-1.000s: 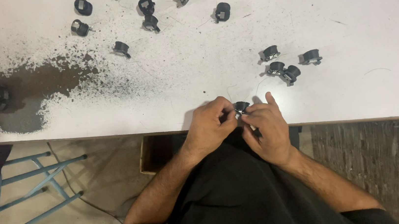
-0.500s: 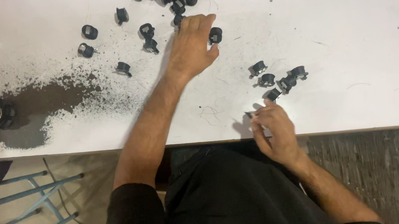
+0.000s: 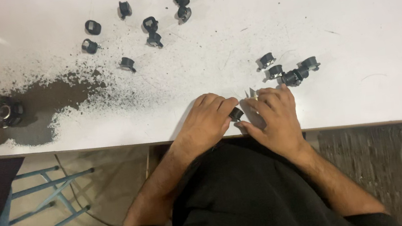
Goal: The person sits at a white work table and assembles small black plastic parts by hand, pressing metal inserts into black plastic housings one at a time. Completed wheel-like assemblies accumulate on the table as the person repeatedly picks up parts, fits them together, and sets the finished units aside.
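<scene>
Below me the white counter [image 3: 351,22] carries a dark patch of grit [image 3: 55,101] on its left, with a round black piece [image 3: 6,112] sitting in it. Black parts [image 3: 123,36] lie scattered toward the far edge, and a small cluster [image 3: 288,69] sits just beyond my right hand [image 3: 274,120]. My left hand [image 3: 207,122] pinches one small black part [image 3: 236,114] at the near edge, and my right hand closes against it, holding a thin metal bit [image 3: 251,93]. Bare counter stretches to the right. A blue stool frame [image 3: 36,200] stands on the floor at left.
</scene>
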`<state>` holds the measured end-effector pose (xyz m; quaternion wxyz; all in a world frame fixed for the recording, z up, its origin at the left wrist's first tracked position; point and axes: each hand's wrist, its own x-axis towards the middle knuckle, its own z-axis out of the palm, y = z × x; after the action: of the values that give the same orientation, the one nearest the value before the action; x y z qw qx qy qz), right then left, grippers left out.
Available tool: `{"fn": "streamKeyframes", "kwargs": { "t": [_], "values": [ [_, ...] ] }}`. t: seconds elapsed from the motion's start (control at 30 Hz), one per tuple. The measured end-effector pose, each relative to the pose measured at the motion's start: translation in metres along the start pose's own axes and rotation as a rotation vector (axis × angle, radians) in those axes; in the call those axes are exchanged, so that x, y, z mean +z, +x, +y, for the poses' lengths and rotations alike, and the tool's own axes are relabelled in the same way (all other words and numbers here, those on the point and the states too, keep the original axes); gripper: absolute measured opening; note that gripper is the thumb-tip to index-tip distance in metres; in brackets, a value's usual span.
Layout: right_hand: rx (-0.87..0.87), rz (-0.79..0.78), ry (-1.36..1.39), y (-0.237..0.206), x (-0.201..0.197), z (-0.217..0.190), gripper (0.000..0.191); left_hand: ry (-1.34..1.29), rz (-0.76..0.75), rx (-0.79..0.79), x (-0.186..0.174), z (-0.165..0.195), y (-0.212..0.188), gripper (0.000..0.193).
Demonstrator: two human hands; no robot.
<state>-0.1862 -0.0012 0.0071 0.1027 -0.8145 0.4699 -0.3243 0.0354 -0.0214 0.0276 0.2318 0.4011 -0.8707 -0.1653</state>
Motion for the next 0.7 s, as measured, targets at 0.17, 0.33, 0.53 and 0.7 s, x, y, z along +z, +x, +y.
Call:
{"fn": "streamKeyframes", "kwargs": {
  "t": [0.17, 0.33, 0.53, 0.7],
  "values": [
    [0.011, -0.060, -0.040, -0.004, 0.005, 0.000, 0.040, 0.065, 0.020, 0.071, 0.008, 0.007, -0.010, 0.022],
    [0.039, -0.002, -0.072, -0.008, 0.009, -0.002, 0.037, 0.256, 0.079, 0.127, 0.013, 0.007, -0.011, 0.017],
    [0.074, 0.024, -0.099, -0.010, 0.013, -0.004, 0.037, 0.250, 0.165, 0.095, 0.020, 0.008, -0.020, 0.015],
    [0.026, 0.079, -0.043, -0.020, 0.015, 0.001, 0.033, 0.174, 0.179, -0.047, 0.030, 0.010, -0.030, 0.025]
  ]
}}
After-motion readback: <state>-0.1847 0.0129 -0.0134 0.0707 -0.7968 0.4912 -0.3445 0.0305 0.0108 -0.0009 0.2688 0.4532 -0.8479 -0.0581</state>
